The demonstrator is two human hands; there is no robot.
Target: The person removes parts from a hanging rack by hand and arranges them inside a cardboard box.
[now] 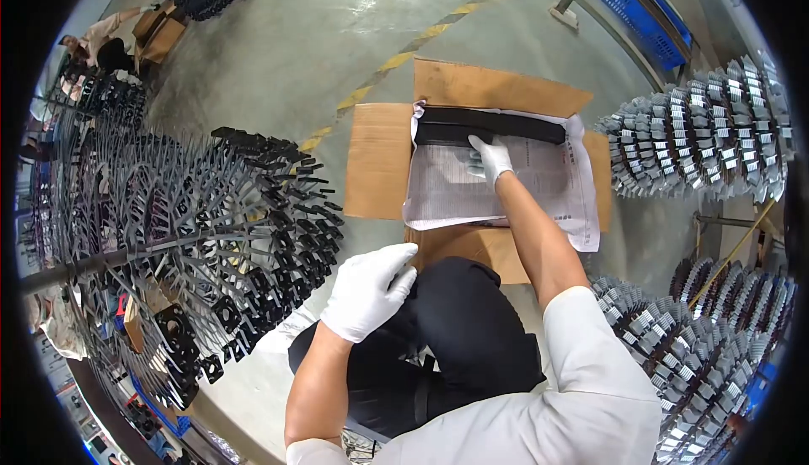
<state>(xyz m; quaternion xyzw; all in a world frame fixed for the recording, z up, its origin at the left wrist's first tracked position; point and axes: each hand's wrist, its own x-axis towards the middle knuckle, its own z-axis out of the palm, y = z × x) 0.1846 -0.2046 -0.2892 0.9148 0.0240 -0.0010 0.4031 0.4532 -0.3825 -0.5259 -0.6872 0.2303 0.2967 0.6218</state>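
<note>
My right hand (491,160), in a white glove, reaches into an open cardboard box (379,161). Its thumb lies over the near edge of a long black bar (442,134), and its curled fingers are partly hidden against the printed paper lining (455,187). Another long black bar (527,126) lies along the far side of the box. My left hand (368,292), also gloved in white, hovers above my knee, left of the box. Its fingers are loosely bent, the thumb stands a little apart, and nothing shows in it.
On the left, a rack (93,261) bristles with black parts close to my left arm. Stacks of silvery finned parts (695,132) hang at right. A blue crate (640,14) leans at upper right. Yellow-black tape (430,35) crosses the floor; another person (101,39) works at upper left.
</note>
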